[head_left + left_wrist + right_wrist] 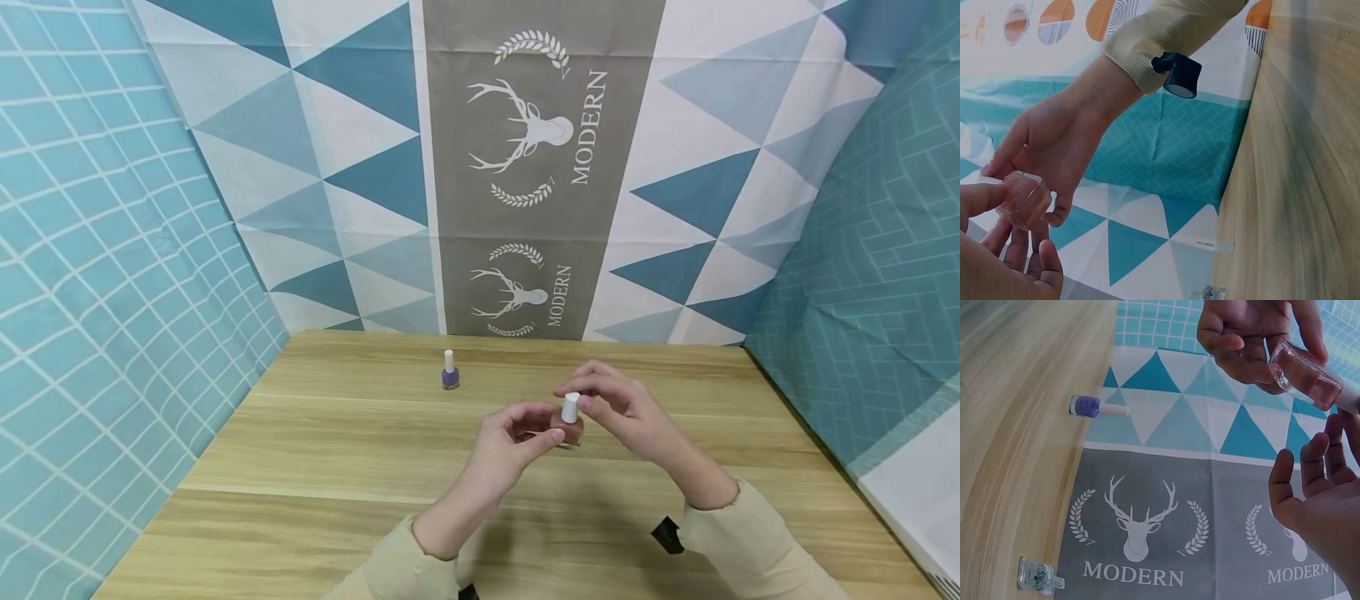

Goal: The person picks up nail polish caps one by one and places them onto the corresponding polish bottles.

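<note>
Over the table, my left hand [510, 442] grips a pink nail polish bottle [570, 430] between thumb and fingers. The bottle is upright, its white cap [569, 407] on top. My right hand [630, 414] pinches that cap from the right with its thumb and fingertips. In the right wrist view the pink glass of the nail polish bottle [1307, 375] shows between the two hands. The left wrist view shows its base, with the cap hidden behind it.
A purple nail polish bottle [450, 377] with a white cap stands farther back on the wooden table [337, 450]. A clear glass bottle [1036, 575] without a cap stands there too. Near it lies a white piece with a thin stem [1216, 246]. Patterned cloths [360, 167] surround the table.
</note>
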A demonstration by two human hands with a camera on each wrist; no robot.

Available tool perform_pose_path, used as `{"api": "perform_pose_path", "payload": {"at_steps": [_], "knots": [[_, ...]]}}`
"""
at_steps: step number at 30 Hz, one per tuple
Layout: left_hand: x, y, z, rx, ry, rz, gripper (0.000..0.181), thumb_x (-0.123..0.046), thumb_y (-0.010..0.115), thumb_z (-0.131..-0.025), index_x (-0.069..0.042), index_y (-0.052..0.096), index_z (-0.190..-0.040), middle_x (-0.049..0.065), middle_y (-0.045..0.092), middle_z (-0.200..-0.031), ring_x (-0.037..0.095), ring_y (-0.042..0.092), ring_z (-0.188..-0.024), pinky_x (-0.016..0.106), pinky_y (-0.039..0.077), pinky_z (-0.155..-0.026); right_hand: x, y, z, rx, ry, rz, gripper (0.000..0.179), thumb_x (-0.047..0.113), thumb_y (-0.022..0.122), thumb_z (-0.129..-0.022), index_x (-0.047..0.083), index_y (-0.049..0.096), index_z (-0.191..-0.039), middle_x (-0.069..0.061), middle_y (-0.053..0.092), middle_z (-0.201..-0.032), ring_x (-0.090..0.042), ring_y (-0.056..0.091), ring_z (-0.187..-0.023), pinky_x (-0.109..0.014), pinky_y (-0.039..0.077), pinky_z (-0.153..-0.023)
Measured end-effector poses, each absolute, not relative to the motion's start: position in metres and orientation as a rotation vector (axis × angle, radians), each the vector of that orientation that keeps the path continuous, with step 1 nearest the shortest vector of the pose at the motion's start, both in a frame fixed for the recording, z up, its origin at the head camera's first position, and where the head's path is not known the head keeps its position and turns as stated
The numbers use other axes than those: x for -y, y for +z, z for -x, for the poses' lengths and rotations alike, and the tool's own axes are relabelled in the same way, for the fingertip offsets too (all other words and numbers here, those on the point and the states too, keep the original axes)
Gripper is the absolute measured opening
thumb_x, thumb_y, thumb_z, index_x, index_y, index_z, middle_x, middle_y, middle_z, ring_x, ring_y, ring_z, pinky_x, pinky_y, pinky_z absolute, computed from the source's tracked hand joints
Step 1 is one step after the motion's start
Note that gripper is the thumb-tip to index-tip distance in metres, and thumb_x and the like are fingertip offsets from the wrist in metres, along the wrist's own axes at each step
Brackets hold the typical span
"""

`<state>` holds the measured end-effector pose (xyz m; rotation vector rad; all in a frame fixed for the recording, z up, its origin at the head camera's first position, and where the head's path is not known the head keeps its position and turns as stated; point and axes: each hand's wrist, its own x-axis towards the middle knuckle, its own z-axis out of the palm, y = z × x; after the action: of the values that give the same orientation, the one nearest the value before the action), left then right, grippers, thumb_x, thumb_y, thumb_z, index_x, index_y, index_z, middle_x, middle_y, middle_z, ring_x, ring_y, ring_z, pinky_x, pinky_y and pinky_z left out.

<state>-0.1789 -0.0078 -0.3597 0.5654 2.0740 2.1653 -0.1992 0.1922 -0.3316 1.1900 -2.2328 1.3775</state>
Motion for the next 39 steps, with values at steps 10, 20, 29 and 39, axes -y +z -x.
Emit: {"api": "perform_pose_path", "payload": {"at_steps": [10,20,29,39], "knots": [[0.0076,-0.3575,0.1776,-2.055,2.160,-0.572,0.028,-0.019,0.072,-0.084,-0.010,0.068,-0.110,0.007,0.066,-0.102,0.015,0.059,-0.095,0.026,0.048,-0.081,-0.1906,-0.3313,0.2002,2.201,1.434,-1.187,0.024,-0.005,0.059,-0.088,0.012,0.064,-0.105,-0.004,0.059,-0.100,-0.014,0.054,-0.093,-0.025,0.046,-0.081],[0.0060,-0.3569,0.1774,-2.046,2.166,-0.568,0.027,-0.017,0.072,-0.084,-0.009,0.067,-0.110,0.008,0.067,-0.103,0.015,0.060,-0.094,0.024,0.049,-0.080,-0.1895,-0.3307,0.2009,2.234,1.487,-1.103,0.020,-0.002,0.065,-0.085,0.013,0.061,-0.097,-0.001,0.056,-0.092,-0.013,0.052,-0.086,-0.024,0.045,-0.077],[0.0052,-0.3559,0.1763,-2.068,2.162,-0.556,0.027,-0.017,0.073,-0.083,-0.010,0.068,-0.108,0.007,0.067,-0.101,0.014,0.060,-0.093,0.023,0.048,-0.079,-0.1857,-0.3313,0.2022,2.247,1.542,-1.062,0.019,0.001,0.069,-0.083,0.012,0.057,-0.092,-0.001,0.054,-0.087,-0.014,0.051,-0.083,-0.027,0.045,-0.076],[0.0070,-0.3590,0.1777,-2.058,2.163,-0.570,0.027,-0.018,0.072,-0.084,-0.009,0.067,-0.109,0.007,0.067,-0.102,0.015,0.060,-0.094,0.024,0.049,-0.079,-0.1852,-0.3335,0.2025,2.294,1.521,-1.045,0.020,0.003,0.064,-0.087,0.012,0.060,-0.104,0.001,0.059,-0.097,-0.014,0.054,-0.085,-0.026,0.047,-0.078]]}}
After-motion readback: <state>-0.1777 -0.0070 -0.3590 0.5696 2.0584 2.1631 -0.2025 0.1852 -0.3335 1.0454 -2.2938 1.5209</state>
